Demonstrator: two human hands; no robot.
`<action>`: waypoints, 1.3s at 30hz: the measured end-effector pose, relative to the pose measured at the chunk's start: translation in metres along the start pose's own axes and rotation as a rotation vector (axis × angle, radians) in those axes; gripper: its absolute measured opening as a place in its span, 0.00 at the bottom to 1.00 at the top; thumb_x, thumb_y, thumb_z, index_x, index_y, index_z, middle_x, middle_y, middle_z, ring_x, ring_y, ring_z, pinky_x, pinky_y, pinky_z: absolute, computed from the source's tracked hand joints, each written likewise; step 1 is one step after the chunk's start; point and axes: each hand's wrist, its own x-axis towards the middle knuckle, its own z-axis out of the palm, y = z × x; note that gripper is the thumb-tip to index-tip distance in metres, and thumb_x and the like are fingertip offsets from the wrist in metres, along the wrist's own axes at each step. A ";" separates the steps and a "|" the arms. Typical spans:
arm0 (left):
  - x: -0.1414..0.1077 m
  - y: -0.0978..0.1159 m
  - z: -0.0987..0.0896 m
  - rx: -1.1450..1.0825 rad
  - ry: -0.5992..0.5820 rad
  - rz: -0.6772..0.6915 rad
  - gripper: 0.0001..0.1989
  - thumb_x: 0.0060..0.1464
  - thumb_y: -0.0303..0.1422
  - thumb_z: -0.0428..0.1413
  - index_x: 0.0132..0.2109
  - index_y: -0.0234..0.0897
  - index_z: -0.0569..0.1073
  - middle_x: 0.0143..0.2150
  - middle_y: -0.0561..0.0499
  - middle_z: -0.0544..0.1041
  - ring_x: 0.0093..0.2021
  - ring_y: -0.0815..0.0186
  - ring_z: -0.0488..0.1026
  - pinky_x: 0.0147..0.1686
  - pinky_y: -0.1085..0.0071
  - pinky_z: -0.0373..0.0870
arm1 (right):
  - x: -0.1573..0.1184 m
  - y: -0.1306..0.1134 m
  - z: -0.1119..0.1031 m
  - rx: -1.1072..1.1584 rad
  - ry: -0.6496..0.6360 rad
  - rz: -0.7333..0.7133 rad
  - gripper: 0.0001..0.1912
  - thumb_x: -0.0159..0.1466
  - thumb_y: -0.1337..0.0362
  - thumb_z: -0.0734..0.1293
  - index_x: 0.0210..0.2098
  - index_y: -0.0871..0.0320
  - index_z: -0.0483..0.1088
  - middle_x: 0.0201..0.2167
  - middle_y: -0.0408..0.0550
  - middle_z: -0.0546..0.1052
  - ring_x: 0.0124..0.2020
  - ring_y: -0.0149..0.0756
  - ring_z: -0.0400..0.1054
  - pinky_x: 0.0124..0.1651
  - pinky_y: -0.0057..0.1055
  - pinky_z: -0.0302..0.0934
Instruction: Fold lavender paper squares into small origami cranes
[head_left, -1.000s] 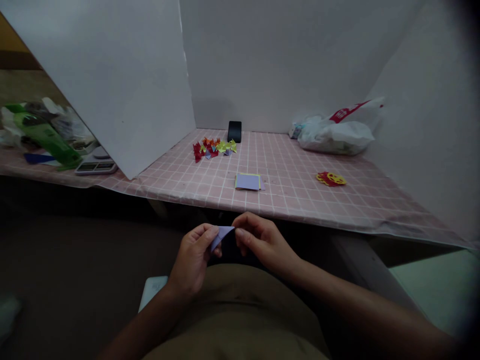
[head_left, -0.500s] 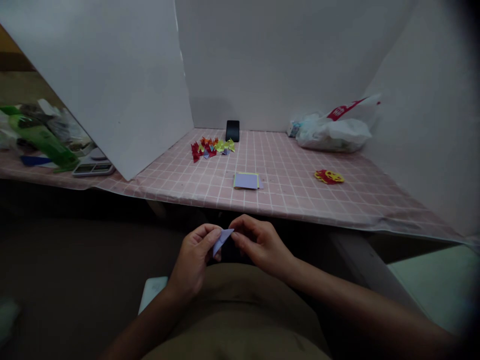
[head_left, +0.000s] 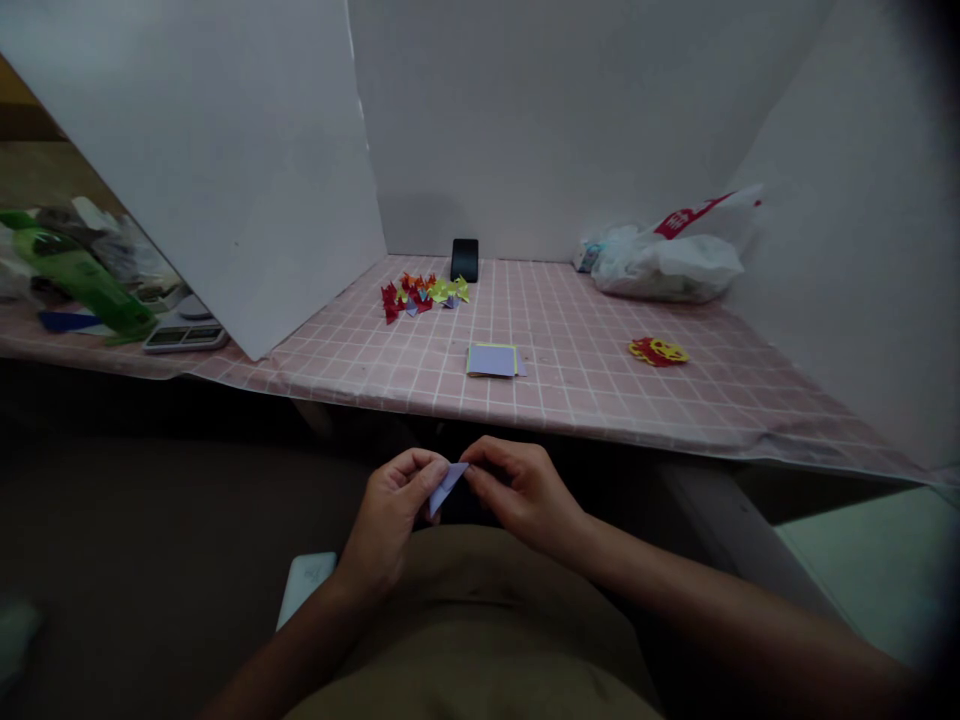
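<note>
A small piece of folded lavender paper (head_left: 447, 487), pointed at its ends, is held above my lap, in front of the table edge. My left hand (head_left: 395, 515) pinches its left side between thumb and fingers. The thumb and index finger of my right hand (head_left: 521, 490) are closed at the paper's upper right tip. Past my hands, on the table, lies a stack of square paper sheets (head_left: 492, 361) with lavender on top and yellow edges showing. Farther back sits a cluster of small folded paper figures (head_left: 420, 294) in red, orange, yellow and lavender.
A pink checked cloth covers the table (head_left: 570, 345). A black phone-like object (head_left: 465, 260) stands at the back. White plastic bag (head_left: 671, 262) and red-yellow cutouts (head_left: 658, 351) lie to the right. White panels enclose the back and sides. Left are a scale (head_left: 186, 338) and green bottle (head_left: 86, 280).
My right hand has shifted very slightly downward with the paper's tip. Both hands keep their pinch, and the table items have not moved.
</note>
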 end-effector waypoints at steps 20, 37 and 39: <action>-0.002 0.004 -0.002 0.130 -0.069 -0.054 0.14 0.51 0.43 0.64 0.32 0.35 0.77 0.21 0.56 0.68 0.20 0.73 0.60 0.21 0.76 0.54 | 0.002 0.006 -0.001 -0.007 -0.002 -0.022 0.05 0.63 0.68 0.65 0.32 0.57 0.72 0.26 0.43 0.74 0.26 0.31 0.67 0.30 0.28 0.61; -0.003 -0.002 -0.007 0.036 -0.158 -0.073 0.14 0.55 0.41 0.62 0.29 0.35 0.72 0.21 0.58 0.65 0.21 0.75 0.56 0.22 0.77 0.52 | 0.003 0.002 -0.004 0.263 -0.129 0.202 0.05 0.63 0.65 0.65 0.33 0.59 0.70 0.24 0.40 0.70 0.23 0.28 0.65 0.27 0.27 0.58; -0.003 -0.003 -0.007 0.037 -0.156 -0.067 0.14 0.55 0.41 0.62 0.29 0.35 0.72 0.22 0.58 0.65 0.22 0.75 0.56 0.22 0.77 0.52 | 0.003 0.003 -0.005 0.267 -0.142 0.209 0.05 0.64 0.65 0.64 0.33 0.59 0.70 0.24 0.40 0.70 0.23 0.28 0.65 0.27 0.27 0.58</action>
